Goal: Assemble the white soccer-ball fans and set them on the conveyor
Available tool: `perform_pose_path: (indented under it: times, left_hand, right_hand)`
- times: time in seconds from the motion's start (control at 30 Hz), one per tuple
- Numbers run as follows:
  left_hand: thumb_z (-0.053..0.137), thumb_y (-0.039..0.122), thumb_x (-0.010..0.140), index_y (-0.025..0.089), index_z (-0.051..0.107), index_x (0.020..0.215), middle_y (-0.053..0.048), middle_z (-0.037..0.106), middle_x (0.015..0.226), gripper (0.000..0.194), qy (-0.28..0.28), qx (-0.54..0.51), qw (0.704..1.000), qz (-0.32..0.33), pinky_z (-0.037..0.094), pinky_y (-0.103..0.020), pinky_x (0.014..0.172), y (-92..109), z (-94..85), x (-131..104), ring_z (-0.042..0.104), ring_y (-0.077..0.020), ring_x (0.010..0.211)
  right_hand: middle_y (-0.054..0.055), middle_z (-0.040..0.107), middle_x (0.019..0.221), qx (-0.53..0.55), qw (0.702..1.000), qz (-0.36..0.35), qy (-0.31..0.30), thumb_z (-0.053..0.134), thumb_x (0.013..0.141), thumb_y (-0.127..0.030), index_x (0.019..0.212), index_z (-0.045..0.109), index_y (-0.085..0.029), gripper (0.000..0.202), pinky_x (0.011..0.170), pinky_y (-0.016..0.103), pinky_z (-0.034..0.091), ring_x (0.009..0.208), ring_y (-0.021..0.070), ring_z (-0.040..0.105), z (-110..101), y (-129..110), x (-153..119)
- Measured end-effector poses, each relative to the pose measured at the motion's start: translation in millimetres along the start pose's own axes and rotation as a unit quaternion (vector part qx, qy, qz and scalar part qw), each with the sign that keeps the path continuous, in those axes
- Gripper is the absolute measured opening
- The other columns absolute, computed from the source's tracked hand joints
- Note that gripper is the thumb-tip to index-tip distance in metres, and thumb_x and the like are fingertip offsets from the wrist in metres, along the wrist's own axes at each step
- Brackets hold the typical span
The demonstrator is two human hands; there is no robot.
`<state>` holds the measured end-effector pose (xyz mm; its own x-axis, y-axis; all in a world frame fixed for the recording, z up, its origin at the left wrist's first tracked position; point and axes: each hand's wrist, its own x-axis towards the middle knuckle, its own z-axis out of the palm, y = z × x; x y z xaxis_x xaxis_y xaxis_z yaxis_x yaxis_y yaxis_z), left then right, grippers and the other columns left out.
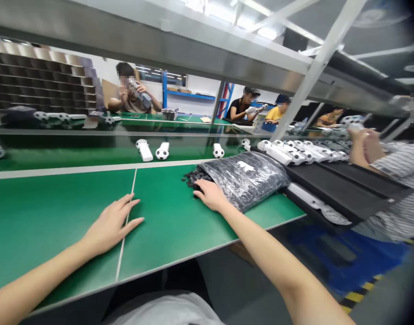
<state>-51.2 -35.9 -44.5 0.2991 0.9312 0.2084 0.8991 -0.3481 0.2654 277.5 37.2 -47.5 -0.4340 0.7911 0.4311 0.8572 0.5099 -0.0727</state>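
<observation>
My left hand lies on the green tabletop, fingers stretched and spread, holding nothing. At the mouth of a shiny black plastic bag is my right hand. Its fingertips reach into small black parts spilling from the bag, with the thumb apart from the fingers. The parts' exact kind is too small to make out. Beyond the bag's mouth stands a white handheld device with a football-patterned head; two more such devices lie farther left.
Black trays with rows of football-headed devices stand at the right, near a person in a striped shirt. Other people sit across the line. A metal beam crosses above, and a slanted post rises at the right.
</observation>
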Motion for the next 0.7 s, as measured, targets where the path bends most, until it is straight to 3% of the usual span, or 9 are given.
perform_pose_path:
  times: [0.1,0.17,0.33,0.47,0.6,0.7]
  left_hand:
    - [0.038,0.059,0.082,0.017,0.049,0.122,-0.013,0.044,0.134,0.06,0.027,0.021,0.996,-0.085,0.032,-0.045,0.102,-33,-14.0,-40,0.04,-0.0305,0.123]
    - [0.035,0.058,0.084,0.015,0.05,0.121,-0.014,0.048,0.131,0.059,0.037,0.031,0.993,-0.109,0.033,-0.044,0.101,-38,-16.8,-52,0.043,-0.0293,0.121]
    - [0.039,0.055,0.084,0.015,0.054,0.117,-0.012,0.049,0.13,0.054,0.046,0.065,0.993,-0.09,0.032,-0.043,0.102,-13,-11.9,-40,0.043,-0.0273,0.121]
    - [0.042,0.051,0.085,0.016,0.052,0.119,-0.012,0.047,0.132,0.05,0.041,0.042,0.997,-0.053,0.029,-0.045,0.104,5,-6.9,-28,0.039,-0.0261,0.124]
    - [0.046,0.05,0.084,0.017,0.049,0.121,-0.012,0.046,0.132,0.05,0.028,0.005,1.0,-0.011,0.025,-0.047,0.106,12,-2.3,-27,0.037,-0.0254,0.125]
    - [0.048,0.052,0.082,0.018,0.049,0.121,-0.012,0.046,0.132,0.052,0.011,-0.015,0.999,0.029,0.023,-0.049,0.106,13,-2.6,-27,0.036,-0.0261,0.126]
  right_hand:
    - [0.011,0.059,0.114,0.0,0.999,0.004,0.047,0.042,0.092,-0.031,0.109,0.057,-0.013,0.029,0.096,0.029,0.037,0.107,0.0189,0.051,-4,-2,-2]
    - [0.012,0.059,0.111,-0.006,0.997,0.016,0.076,0.04,0.092,-0.029,0.105,0.057,-0.012,0.028,0.095,0.033,0.037,0.105,0.0218,0.05,-4,-2,-5]
    - [0.016,0.062,0.1,-0.004,0.994,0.017,0.105,0.042,0.089,-0.03,0.099,0.06,-0.011,0.028,0.084,0.042,0.043,0.095,0.0287,0.054,3,4,-8]
    - [0.013,0.065,0.091,-0.006,0.996,-0.006,0.086,0.038,0.089,-0.034,0.094,0.063,-0.012,0.034,0.08,0.042,0.046,0.087,0.0278,0.058,17,21,-8]
    - [0.011,0.065,0.091,0.019,0.997,-0.027,0.072,0.036,0.088,-0.04,0.092,0.063,-0.016,0.036,0.08,0.042,0.048,0.086,0.027,0.06,31,42,-10]
    - [0.012,0.065,0.091,0.035,0.995,-0.017,0.095,0.041,0.084,-0.047,0.089,0.063,-0.022,0.034,0.079,0.046,0.049,0.085,0.0298,0.061,39,52,-12]
